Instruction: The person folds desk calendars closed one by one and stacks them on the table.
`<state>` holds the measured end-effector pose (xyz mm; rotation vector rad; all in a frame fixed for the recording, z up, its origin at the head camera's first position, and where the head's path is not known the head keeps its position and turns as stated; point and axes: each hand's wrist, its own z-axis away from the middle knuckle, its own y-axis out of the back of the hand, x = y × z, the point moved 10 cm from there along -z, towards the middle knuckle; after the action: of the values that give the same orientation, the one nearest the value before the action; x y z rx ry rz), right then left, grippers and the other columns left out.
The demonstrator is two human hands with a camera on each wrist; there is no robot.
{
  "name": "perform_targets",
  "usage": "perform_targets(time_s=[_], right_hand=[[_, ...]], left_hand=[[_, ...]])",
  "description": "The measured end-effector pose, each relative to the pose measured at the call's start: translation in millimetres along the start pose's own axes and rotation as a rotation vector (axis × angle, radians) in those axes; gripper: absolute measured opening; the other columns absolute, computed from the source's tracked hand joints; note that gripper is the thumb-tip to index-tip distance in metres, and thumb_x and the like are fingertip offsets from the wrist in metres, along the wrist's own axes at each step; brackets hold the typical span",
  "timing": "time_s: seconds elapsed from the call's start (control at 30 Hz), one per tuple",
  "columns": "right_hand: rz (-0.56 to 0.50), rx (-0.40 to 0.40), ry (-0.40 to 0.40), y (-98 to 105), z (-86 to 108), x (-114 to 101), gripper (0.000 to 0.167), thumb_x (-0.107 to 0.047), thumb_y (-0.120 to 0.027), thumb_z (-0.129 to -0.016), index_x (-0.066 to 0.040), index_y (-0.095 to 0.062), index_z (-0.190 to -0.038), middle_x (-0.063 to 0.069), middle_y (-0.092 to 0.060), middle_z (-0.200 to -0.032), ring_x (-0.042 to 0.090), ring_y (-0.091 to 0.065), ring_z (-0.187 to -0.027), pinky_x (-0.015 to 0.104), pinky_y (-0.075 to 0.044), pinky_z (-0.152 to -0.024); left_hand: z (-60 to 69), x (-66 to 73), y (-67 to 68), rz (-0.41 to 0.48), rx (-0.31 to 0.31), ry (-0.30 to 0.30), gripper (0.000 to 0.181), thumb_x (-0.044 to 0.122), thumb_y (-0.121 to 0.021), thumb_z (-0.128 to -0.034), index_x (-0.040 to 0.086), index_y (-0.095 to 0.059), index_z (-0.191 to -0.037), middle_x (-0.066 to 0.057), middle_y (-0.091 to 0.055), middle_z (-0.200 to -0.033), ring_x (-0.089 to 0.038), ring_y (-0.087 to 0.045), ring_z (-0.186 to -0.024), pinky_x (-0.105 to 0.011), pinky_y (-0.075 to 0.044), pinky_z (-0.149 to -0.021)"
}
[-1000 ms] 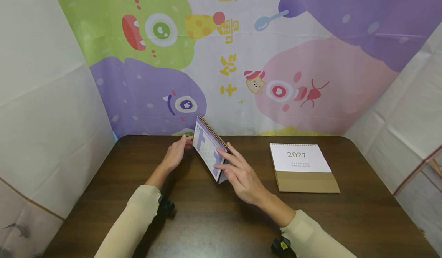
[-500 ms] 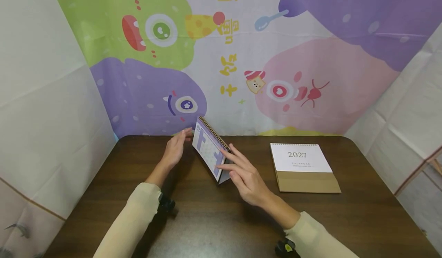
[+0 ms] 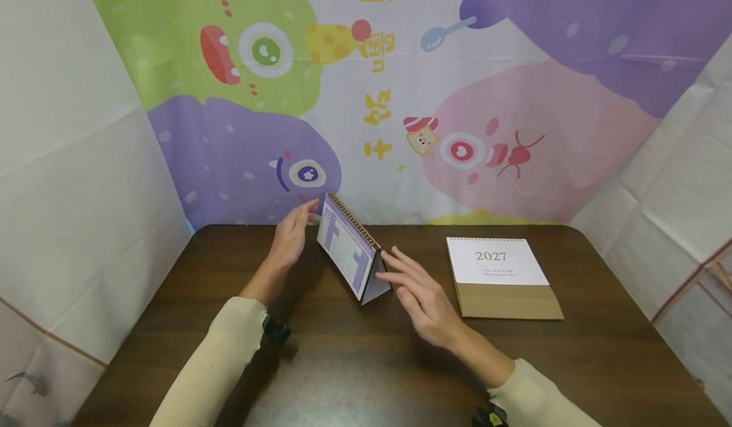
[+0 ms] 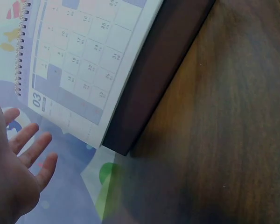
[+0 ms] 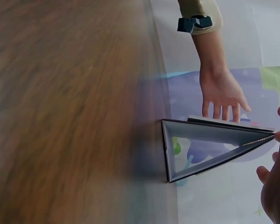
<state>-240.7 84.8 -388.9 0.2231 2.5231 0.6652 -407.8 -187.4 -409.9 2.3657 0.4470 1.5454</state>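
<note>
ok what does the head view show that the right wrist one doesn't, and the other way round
Only the head view shows the 2027 calendar, the right sleeve and the printed face of the standing calendar, marked 03.

Only the right wrist view looks straight through the standing calendar's hollow triangle to the backdrop.

Both show the standing calendar, the table, the backdrop, the left hand and the right hand, which the right wrist view cuts off at its edge.
</note>
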Motion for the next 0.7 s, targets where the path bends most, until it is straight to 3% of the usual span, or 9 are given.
perform_targets(time_s=[0.2, 0.27, 0.3, 0.53, 0.7], right_hand=[[0.011, -0.011, -0.070, 4.7, 6.9, 7.5, 0.049, 0.012, -0.056, -0.103, -0.004, -0.072, -0.146, 0.024, -0.063, -0.164, 0.026, -0.048, -0.167, 0.027, -0.030, -0.141], [0.014, -0.012, -0.089, 5.2, 8.6, 9.8, 0.050, 0.011, -0.055, -0.104, -0.004, -0.069, -0.149, 0.024, -0.063, -0.164, 0.030, -0.052, -0.164, 0.024, -0.031, -0.139], [0.015, -0.012, -0.094, 5.2, 9.3, 10.5, 0.050, 0.010, -0.055, -0.104, -0.003, -0.068, -0.151, 0.024, -0.063, -0.164, 0.032, -0.055, -0.161, 0.022, -0.032, -0.138], [0.041, -0.016, -0.162, 4.8, 13.8, 15.9, 0.052, 0.003, -0.053, -0.110, -0.001, -0.058, -0.161, 0.020, -0.068, -0.160, 0.038, -0.066, -0.149, 0.015, -0.037, -0.131], [0.050, -0.044, -0.242, 1.8, 16.7, 20.1, 0.051, 0.002, -0.052, -0.111, -0.003, -0.058, -0.162, 0.016, -0.068, -0.161, 0.038, -0.066, -0.149, 0.019, -0.042, -0.130]], left_hand=[[-19.4, -32.6, -0.6, 0.039, 0.011, -0.107, 0.060, 0.055, -0.041, -0.1202, 0.016, -0.066, -0.158, -0.016, -0.071, -0.156, -0.036, -0.070, -0.137, -0.049, -0.053, -0.121], [-22.7, -35.5, -1.8, 0.041, 0.006, -0.113, 0.059, 0.054, -0.042, -0.1203, 0.016, -0.066, -0.159, -0.017, -0.070, -0.157, -0.036, -0.069, -0.140, -0.050, -0.052, -0.122], [-23.6, -36.8, -2.3, 0.048, 0.015, -0.136, 0.058, 0.054, -0.044, -0.1198, 0.017, -0.067, -0.158, -0.014, -0.070, -0.158, -0.032, -0.069, -0.141, -0.045, -0.051, -0.123], [-6.0, 24.3, -7.7, -0.017, -0.024, -0.107, 0.053, 0.032, -0.036, -0.1236, 0.005, -0.058, -0.163, -0.022, -0.056, -0.171, -0.043, -0.047, -0.164, -0.058, -0.030, -0.140], [-5.4, 35.7, -13.5, -0.106, -0.051, -0.097, 0.050, 0.023, -0.034, -0.1236, 0.003, -0.056, -0.164, -0.024, -0.049, -0.175, -0.043, -0.041, -0.168, -0.057, -0.026, -0.142]])
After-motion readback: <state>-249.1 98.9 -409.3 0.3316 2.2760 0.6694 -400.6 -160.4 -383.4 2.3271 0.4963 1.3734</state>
